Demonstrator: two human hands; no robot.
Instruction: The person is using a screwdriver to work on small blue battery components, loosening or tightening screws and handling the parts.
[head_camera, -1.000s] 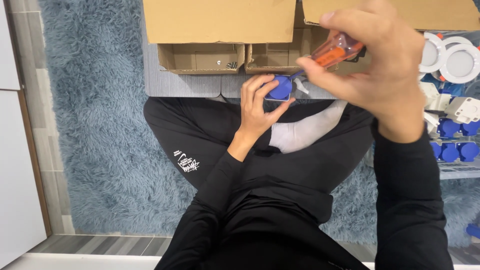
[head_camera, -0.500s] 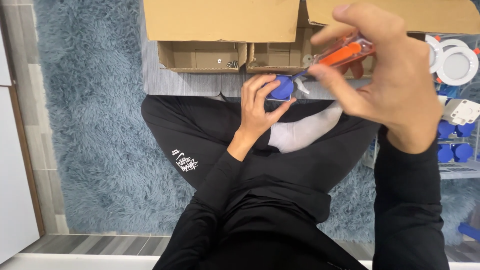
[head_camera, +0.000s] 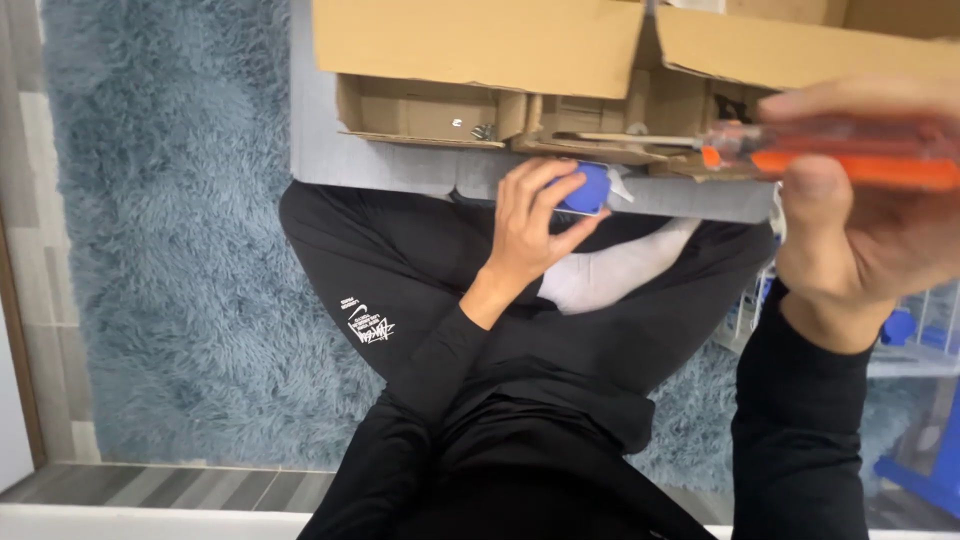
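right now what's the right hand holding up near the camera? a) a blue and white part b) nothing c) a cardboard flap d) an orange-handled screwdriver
d: the right hand grips an orange-handled screwdriver, its shaft pointing toward the open cardboard box, while the left hand holds the blue and white part low by the lap.

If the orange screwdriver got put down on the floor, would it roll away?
Probably a little: the screwdriver handle in the right hand looks rounded and smooth, so maybe slippery too. The fluffy blue rug would likely stop it. Its thin shaft looks stiff.
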